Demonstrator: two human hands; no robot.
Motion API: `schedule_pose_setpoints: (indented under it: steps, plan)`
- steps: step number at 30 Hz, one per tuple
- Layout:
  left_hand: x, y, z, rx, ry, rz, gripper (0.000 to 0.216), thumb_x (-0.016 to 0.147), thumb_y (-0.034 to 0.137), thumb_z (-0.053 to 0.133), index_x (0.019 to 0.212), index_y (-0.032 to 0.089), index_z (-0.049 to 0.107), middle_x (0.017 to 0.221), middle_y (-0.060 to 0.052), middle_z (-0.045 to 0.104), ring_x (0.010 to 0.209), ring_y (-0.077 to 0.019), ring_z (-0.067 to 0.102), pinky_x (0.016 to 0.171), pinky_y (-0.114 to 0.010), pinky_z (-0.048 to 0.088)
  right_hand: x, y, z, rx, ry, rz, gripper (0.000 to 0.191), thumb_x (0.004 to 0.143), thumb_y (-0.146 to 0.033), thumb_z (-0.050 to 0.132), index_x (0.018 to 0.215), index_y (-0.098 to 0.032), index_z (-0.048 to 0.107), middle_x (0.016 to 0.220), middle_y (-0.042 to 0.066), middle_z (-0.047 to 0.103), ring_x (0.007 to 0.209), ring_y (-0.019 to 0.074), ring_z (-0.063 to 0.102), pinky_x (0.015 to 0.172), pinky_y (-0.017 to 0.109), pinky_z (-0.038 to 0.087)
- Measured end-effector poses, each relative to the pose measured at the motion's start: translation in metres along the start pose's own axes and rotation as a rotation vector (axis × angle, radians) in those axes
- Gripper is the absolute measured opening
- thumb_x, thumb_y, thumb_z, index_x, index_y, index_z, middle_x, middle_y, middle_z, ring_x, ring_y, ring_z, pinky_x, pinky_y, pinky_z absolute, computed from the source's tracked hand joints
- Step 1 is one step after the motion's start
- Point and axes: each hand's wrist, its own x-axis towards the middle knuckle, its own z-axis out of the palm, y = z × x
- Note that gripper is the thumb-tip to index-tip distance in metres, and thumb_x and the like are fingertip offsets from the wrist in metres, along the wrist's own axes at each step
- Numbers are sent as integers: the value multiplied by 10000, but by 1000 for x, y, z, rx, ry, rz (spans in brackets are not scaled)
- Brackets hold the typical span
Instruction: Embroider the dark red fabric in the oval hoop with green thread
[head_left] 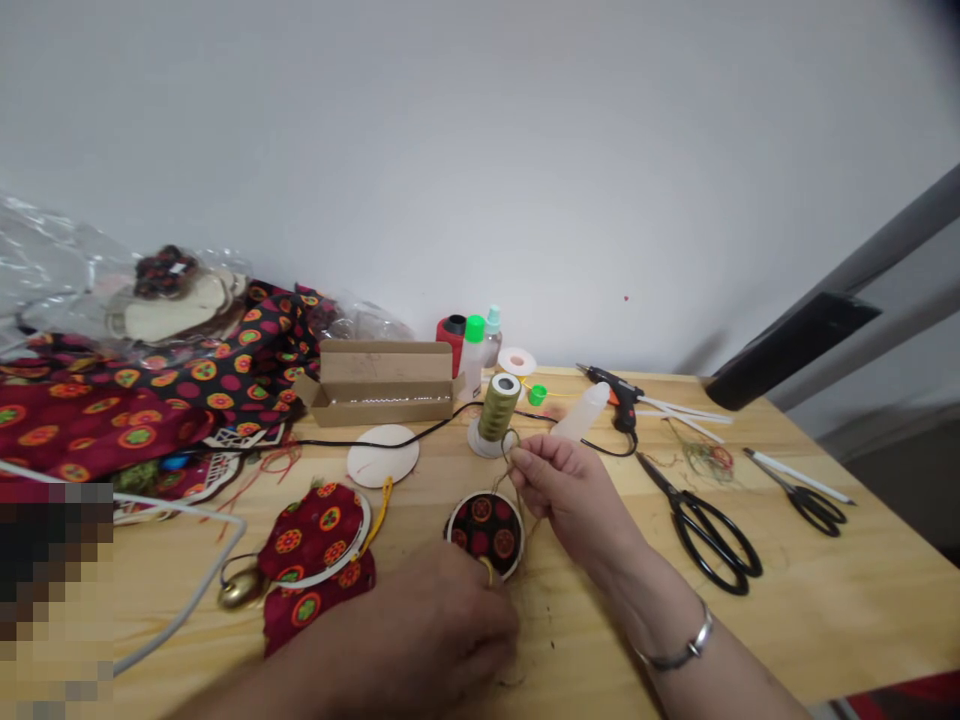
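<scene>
Carefully, I Am Pinching Thread (501, 477) Beside a Patterned Disc (480, 525)

My right hand (562, 490), with a silver bracelet (700, 642) at the wrist, is pressing thumb and forefinger together on the thread near the disc's upper edge. My left hand (457, 625) is curling over the disc's lower edge, blurred, and I cannot tell what its fingertips are gripping. The dark, white-rimmed disc is showing just beyond that hand, above the wooden tabletop (840, 590). An olive spool (496, 412) is standing behind it, while large black scissors (677, 497) are lying to the right
</scene>
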Motion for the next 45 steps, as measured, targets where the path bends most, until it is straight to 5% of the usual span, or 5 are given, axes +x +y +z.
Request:
schedule_pose_setpoints:
  steps: [4, 8, 11, 25, 45]
  plan:
    - [-8, 5, -17, -630, -89, 46, 255, 838, 266, 481, 708, 176, 681, 621, -26, 658, 553, -124, 573, 538, -202, 423, 2, -2, -2, -7, 12, -7, 222, 660, -302, 685, 639, -126, 551, 497, -39, 542, 366, 17, 344, 368, 164, 200]
    - [-8, -5, -19, -587, 744, -355, 280, 872, 276, 432, 677, 199, 617, 600, 15, 580, 609, -119, 542, 602, -206, 421, 0, -2, 1, -53, -14, -6, 211, 665, -287, 667, 612, -131, 536, 490, -42, 539, 359, 15, 338, 365, 163, 201]
    - [-3, -13, -12, -662, 944, -419, 188, 867, 282, 454, 878, 223, 632, 949, -11, 643, 943, -168, 561, 841, -253, 417, -4, 0, 6, -154, -5, 10, 197, 677, -258, 641, 583, -132, 523, 476, -35, 540, 370, 22, 353, 369, 160, 226]
    - [4, -14, -4, -559, 672, -402, 302, 865, 277, 445, 1151, 261, 539, 1260, -49, 484, 1066, -189, 523, 897, -302, 433, -9, 7, 11, -234, -88, 52, 160, 691, -285, 602, 643, -156, 519, 511, -27, 559, 406, 101, 506, 397, 222, 383]
    - [8, -10, -15, -819, 634, -630, 141, 746, 279, 597, 740, 178, 696, 663, -3, 666, 628, -148, 578, 596, -234, 456, -9, 3, 9, -395, -27, -55, 118, 681, -237, 629, 611, -168, 564, 528, -28, 566, 469, 95, 496, 447, 213, 398]
